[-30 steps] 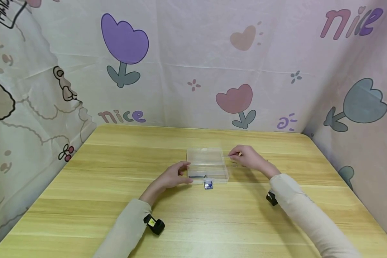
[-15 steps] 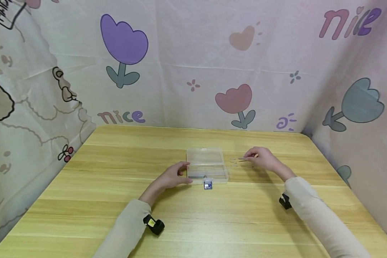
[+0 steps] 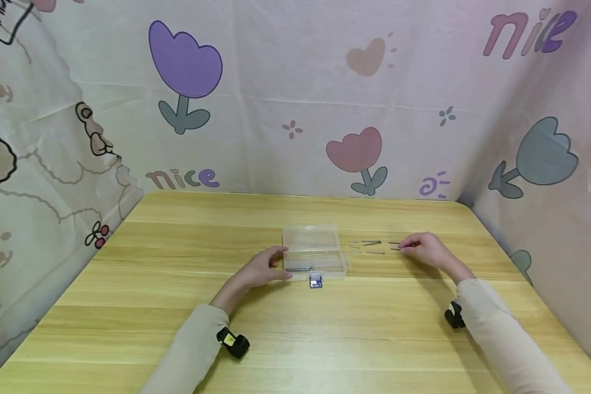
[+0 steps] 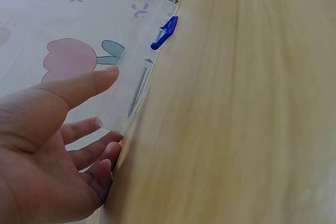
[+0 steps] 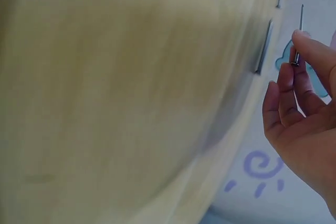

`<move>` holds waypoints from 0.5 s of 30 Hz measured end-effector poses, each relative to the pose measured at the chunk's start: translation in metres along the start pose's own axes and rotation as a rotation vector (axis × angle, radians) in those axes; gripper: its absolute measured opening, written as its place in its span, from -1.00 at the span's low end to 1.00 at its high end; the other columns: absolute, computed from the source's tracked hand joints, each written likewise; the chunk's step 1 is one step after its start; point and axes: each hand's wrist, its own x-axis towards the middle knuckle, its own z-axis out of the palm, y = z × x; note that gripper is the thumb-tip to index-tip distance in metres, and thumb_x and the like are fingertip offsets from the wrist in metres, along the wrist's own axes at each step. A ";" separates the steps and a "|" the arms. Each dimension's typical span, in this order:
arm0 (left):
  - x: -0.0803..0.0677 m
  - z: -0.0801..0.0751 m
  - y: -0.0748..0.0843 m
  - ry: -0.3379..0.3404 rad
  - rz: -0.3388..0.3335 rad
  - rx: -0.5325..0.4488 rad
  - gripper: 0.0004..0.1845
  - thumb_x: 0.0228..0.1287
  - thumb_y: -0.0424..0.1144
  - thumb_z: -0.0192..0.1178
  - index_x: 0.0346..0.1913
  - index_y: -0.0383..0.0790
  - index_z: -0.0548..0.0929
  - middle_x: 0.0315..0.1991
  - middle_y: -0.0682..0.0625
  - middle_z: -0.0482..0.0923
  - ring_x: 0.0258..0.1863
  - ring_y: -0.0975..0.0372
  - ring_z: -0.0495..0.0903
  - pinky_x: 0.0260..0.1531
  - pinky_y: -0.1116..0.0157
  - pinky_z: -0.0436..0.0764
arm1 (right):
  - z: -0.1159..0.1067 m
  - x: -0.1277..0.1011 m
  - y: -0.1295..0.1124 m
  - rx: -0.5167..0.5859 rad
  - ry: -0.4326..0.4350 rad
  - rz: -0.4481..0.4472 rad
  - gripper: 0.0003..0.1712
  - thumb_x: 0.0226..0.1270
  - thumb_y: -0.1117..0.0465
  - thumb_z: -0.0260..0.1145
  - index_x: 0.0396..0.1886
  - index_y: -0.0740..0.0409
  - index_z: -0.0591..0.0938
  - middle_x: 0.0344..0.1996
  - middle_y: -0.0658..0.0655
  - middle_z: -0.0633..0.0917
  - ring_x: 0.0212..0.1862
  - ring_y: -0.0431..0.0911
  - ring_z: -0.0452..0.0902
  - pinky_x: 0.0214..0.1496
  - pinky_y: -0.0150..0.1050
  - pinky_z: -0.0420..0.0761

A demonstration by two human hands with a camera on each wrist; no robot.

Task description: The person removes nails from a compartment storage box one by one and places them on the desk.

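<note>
Left hand (image 3: 263,269) relaxed against clear box (image 3: 313,253); right hand (image 3: 426,250) seemingly pinching thin pin (image 5: 298,35).

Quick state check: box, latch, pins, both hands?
clear plastic box: open, on the table, one metal pin inside near its front.
blue latch: undone, at the box front.
loose metal pins: lying on the table right of the box.
left hand: fingers relaxed, against the box's left side.
right hand: pinching one pin.
</note>
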 end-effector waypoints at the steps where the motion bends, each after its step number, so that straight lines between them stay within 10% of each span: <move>1: 0.000 0.000 0.000 0.002 0.000 0.002 -0.24 0.09 -0.21 0.44 0.36 -0.23 0.38 0.25 -0.16 0.42 0.04 0.04 0.38 0.04 0.06 0.39 | 0.000 -0.001 0.002 0.003 0.001 0.000 -0.94 0.22 0.39 0.37 -0.34 0.32 0.73 -0.36 0.19 0.72 -0.30 -0.05 0.53 -0.23 -0.20 0.49; 15: -0.001 -0.001 0.000 0.004 0.019 0.004 -0.25 0.09 -0.22 0.44 0.35 -0.26 0.38 0.21 -0.14 0.45 -0.02 0.07 0.39 -0.01 0.09 0.39 | 0.000 -0.008 0.011 0.026 -0.038 0.022 -0.94 0.19 0.38 0.40 -0.36 0.31 0.75 -0.30 0.23 0.73 -0.21 0.01 0.59 -0.15 -0.19 0.51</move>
